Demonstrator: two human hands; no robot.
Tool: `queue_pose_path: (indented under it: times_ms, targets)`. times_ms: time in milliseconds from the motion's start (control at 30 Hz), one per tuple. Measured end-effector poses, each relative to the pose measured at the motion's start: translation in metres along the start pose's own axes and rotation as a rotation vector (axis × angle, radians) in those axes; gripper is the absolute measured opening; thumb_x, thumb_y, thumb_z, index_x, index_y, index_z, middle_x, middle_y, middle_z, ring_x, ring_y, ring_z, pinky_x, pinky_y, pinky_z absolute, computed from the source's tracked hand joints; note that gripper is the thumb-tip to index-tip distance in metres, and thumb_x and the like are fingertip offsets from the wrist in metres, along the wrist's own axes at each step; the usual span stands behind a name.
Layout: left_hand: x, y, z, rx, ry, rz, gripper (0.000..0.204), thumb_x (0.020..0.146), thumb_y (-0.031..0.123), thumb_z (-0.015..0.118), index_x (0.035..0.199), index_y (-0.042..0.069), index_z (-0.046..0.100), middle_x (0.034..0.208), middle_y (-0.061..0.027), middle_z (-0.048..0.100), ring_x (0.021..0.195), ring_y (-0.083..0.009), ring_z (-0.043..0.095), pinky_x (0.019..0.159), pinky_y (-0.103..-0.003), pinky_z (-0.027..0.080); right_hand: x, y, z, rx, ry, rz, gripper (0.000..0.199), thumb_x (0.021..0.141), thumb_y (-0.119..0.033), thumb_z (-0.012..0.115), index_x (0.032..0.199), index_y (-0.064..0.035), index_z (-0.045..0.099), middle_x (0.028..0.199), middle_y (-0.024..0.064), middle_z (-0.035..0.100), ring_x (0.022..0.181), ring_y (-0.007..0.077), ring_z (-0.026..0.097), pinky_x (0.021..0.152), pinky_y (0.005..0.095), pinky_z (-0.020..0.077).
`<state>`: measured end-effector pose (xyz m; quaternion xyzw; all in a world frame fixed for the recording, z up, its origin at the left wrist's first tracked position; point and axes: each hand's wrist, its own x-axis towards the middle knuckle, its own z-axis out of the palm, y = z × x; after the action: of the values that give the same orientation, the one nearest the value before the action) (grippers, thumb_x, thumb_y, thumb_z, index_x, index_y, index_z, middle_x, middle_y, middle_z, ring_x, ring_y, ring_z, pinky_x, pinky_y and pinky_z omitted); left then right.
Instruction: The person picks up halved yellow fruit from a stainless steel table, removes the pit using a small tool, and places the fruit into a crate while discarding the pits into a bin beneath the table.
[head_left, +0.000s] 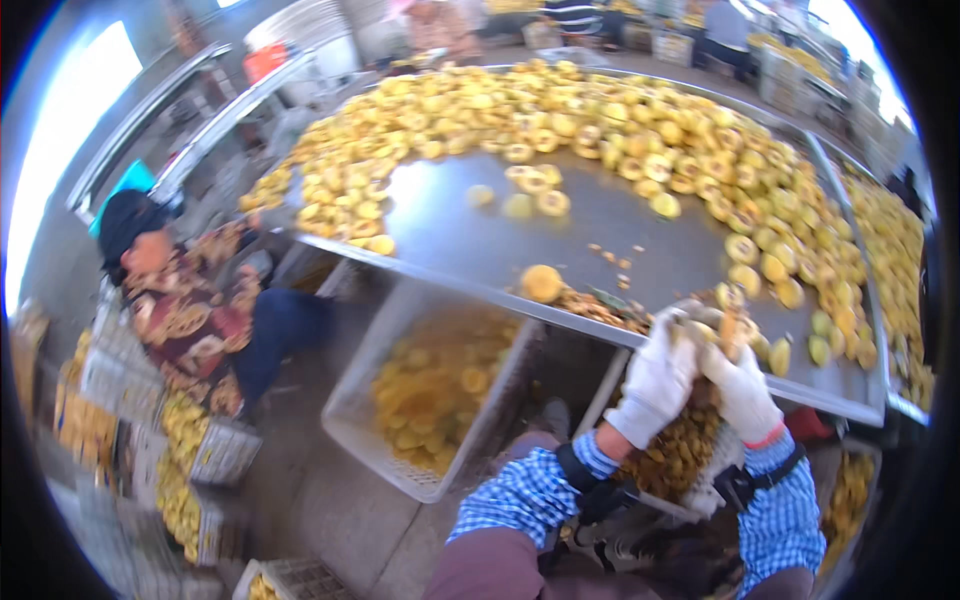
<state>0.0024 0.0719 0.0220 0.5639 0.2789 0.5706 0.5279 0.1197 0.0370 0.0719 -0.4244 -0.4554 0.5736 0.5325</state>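
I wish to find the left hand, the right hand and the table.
left hand [660,377], head view: middle of its white glove
right hand [742,392], head view: middle of its white glove
table [460,240], head view: its metal top

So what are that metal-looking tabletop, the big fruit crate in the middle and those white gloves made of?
Tabletop: likely stainless steel, smooth and semi-glossy, given its grey colour and bright glare patch.
Fruit crate: probably moulded plastic, satin-looking, from its pale, rounded corners.
White gloves: matte fabric, judging by the soft, shineless look; cotton or synthetic, I can't tell.
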Motion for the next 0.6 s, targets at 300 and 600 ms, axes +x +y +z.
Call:
queue_pose_path:
  times_ms: [300, 600]
  targets:
    - [0.018, 0.009, -0.022, -0.814, -0.012, -0.76, 0.049, 0.095, 0.051, 0.036, 0.11, 0.011, 0.059, 0.099, -0.0066, 0.063, 0.079, -0.0162, 0.064, 0.063, -0.029, 0.054, -0.004, 0.008, 0.005, -0.702, 0.187, -0.387, 0.059, 0.075, -0.017, 0.078, 0.125, -0.0039, 0.048, 0.116, 0.004, 0.057, 0.105, 0.0138, 0.053, 0.092, 0.0305, 0.0445]
    - [0.018, 0.015, -0.02, -0.903, -0.108, -0.621, 0.058, 0.093, 0.052, 0.045, 0.13, 0.007, 0.046, 0.102, -0.0131, 0.061, 0.091, -0.0281, 0.064, 0.062, -0.033, 0.06, -0.016, 0.008, -0.097, -1.428, 0.76, -0.097, 0.057, 0.083, -0.038, 0.064, 0.128, -0.0074, 0.046, 0.101, 0.0172, 0.06, 0.079, 0.0296, 0.063, 0.073, 0.0388, 0.0508]
